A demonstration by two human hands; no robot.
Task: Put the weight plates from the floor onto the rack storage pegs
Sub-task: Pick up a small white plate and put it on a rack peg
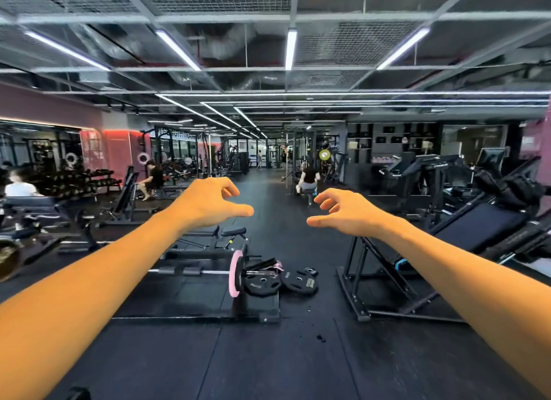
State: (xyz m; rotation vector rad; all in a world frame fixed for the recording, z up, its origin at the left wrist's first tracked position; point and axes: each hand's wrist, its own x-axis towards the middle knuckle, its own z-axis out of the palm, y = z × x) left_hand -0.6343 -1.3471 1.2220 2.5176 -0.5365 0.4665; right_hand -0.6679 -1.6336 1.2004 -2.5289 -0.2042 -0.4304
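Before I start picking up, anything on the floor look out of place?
Yes. Two black plates lie loose on the floor by the barbell's pink plate, one overlapping the other, with a smaller one behind. Both hands, left and right, are open and empty.

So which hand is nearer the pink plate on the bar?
Left, by image position only. The left hand hangs above the pink plate, slightly to its left; the right hand is above and further off to its right. Both are empty.
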